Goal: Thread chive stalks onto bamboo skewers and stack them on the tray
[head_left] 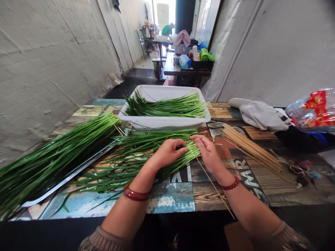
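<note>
Long green garlic chives are spread on the patchwork-print table, their pale stem ends gathered between my hands. My left hand is closed on the stems from the left, thumb and fingers around the bunch. On the other side, my right hand pinches at stem ends with thumb and forefinger. A thin bamboo skewer slants from the stems past the table's front edge; whether it pierces them is hidden. Behind lies a white plastic tub holding more chives.
A thick pile of chives lies on a metal tray at left. To the right are a bundle of bamboo skewers, keys, a pale cap and a plastic bag. A person in green bends far back.
</note>
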A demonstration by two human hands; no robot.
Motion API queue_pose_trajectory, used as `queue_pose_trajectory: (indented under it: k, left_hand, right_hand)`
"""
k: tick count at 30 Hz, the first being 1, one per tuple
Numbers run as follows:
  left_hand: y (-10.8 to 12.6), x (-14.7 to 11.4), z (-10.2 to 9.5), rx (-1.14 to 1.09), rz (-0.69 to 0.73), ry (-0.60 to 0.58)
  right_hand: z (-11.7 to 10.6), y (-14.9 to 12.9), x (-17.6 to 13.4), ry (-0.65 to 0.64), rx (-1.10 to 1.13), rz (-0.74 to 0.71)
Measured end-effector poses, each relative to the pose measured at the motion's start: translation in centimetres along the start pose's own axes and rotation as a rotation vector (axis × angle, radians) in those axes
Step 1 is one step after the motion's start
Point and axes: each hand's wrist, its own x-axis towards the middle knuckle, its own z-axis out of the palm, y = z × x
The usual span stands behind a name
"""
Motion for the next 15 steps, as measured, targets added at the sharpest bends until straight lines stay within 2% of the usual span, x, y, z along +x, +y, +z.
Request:
queue_pose_trajectory:
  k: [5,10,12,15]
  left_hand:
    - [0.1,0.1,-0.1,0.018,-0.019,0.092]
    - [-0.1,0.1,0.2,0.024,-0.008,0.082]
    - [-0.2,0.1,0.4,0.035,-0.017,0.051]
    - [-0.3,0.1,0.3,0.039,-0.021,-0.002]
  right_hand:
    - [0.1,-0.4,-0.1,-0.038,0.136,0.127]
    - [1.2,-0.3,-0.1,-0.048,0.043,0.136]
    - [1.5,-0.2,-0.2,0.007,-0.05,0.094]
    - [1.5,-0.1,-0.3,0.057,-0.223,-0.062]
